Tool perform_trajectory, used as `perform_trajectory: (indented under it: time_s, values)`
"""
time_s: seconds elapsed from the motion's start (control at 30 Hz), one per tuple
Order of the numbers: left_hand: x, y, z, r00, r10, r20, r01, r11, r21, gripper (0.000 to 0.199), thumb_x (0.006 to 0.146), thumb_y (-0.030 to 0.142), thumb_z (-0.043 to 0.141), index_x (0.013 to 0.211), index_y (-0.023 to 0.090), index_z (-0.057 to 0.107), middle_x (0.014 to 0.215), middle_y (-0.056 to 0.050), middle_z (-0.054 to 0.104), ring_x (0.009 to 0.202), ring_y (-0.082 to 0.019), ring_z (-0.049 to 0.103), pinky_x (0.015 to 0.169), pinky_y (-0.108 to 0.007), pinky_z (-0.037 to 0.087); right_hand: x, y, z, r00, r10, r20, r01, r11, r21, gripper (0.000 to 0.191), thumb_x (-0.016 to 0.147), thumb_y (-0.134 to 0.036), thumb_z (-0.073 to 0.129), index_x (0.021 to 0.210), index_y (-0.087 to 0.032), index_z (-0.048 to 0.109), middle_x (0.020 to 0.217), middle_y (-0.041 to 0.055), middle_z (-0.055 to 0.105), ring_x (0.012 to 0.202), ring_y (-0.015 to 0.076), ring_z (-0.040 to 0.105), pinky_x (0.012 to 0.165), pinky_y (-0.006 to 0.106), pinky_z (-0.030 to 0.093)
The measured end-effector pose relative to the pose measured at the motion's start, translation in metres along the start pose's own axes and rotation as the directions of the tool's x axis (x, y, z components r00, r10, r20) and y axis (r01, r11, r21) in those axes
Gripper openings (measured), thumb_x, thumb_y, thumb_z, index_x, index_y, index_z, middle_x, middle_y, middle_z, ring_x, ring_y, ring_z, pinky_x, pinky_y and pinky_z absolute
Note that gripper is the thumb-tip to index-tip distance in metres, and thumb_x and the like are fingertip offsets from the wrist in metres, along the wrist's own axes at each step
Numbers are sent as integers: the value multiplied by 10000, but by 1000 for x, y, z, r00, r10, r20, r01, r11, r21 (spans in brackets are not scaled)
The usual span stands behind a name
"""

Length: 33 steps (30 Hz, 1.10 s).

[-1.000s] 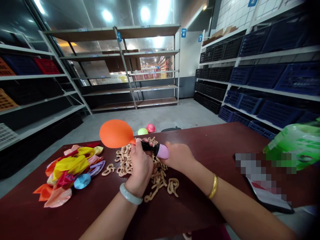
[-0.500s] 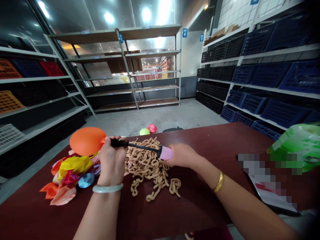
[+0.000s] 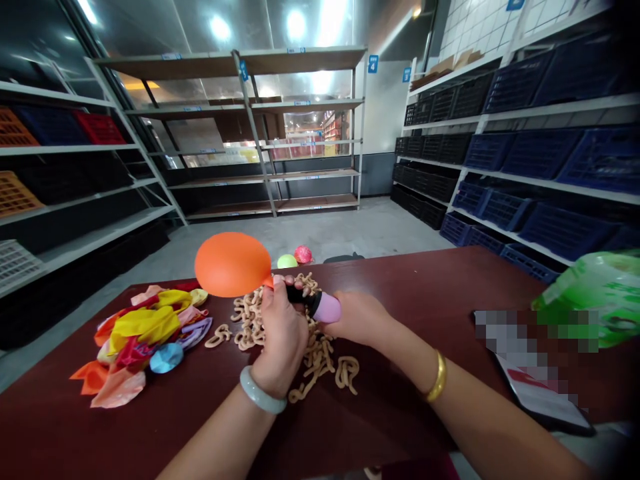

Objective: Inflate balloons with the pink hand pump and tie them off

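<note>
An orange balloon [image 3: 233,265], swollen to an oval, sits on the nozzle end of a black and lilac hand balloon pump [image 3: 329,309]. My left hand [image 3: 284,327] is closed around the black end of the pump, its thumb and fingers at the balloon's neck. Wrapped round the lilac end is my right hand [image 3: 361,317]. The two pump parts are pushed close together, with no rod showing between them. Beneath the hands lies a heap of tan, curly, cord-like pieces [image 3: 247,320], partly covered by my left hand.
Limp balloons [image 3: 145,327] of several colours are piled on the left of the dark red table [image 3: 400,393]. A tablet-like object [image 3: 540,380], partly blurred, and a green plastic bag [image 3: 593,293] lie at the right. Two round balloons [image 3: 303,254] show beyond the far edge. Shelves with crates [image 3: 545,223] stand around.
My left hand has moved right toward my right hand, sliding the pump together and hiding its rod. The orange balloon has shifted right with it and looks slightly larger.
</note>
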<state>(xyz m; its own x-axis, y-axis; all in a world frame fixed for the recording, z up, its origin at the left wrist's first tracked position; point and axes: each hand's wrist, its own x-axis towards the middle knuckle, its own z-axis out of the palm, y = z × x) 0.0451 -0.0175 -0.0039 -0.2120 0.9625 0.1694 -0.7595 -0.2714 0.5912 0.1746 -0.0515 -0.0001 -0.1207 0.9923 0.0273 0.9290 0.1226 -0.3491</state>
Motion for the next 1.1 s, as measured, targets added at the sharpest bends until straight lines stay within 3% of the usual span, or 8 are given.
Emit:
perform_trajectory:
  time_s: [0.2,0.47,0.6,0.83,1.0,1.1]
  values:
    - [5,8,-1,999,6,35,-7,1000,28,231,796,256,676,811,199,453,751,31,515,647,-110,543,619,-265,451,0,-1,2,999,6,-42,-6,1000,11,458,715,-578,576,1028,-245,607,909,63,715,812,268,677,633,312,437]
    - [67,59,-40,989,132,-71,-136,990,-48,191,755,140,634,760,180,448,692,43,503,635,-103,525,610,-258,442,11,11,0,994,-13,-106,0,992,-125,398,727,-548,579,957,-224,603,872,76,711,804,278,683,642,325,444]
    - [76,69,-49,980,178,-84,-183,981,-63,210,744,182,652,759,191,442,684,45,504,614,-105,521,584,-249,440,14,18,0,986,-50,-162,20,984,-176,368,761,-541,557,943,-225,602,871,81,713,798,289,687,645,343,449]
    - [46,37,-29,982,163,-90,-170,982,-77,290,725,186,703,799,212,423,705,56,508,624,-99,541,595,-236,456,13,15,13,977,-74,-202,32,978,-205,308,754,-485,578,916,-223,591,850,85,711,784,294,689,636,347,436]
    - [12,6,-13,996,16,-91,-20,999,-47,281,744,279,730,829,213,471,752,9,569,669,-132,576,646,-272,489,9,3,18,973,-59,-223,20,985,-169,325,769,-519,563,905,-224,576,832,81,711,753,285,687,612,324,413]
    - [-3,-2,-3,998,-32,-60,29,998,-51,249,763,328,717,828,218,503,773,-15,586,691,-157,587,659,-303,499,4,0,12,969,-71,-235,39,990,-138,281,784,-472,561,921,-227,565,867,74,711,788,270,683,630,311,405]
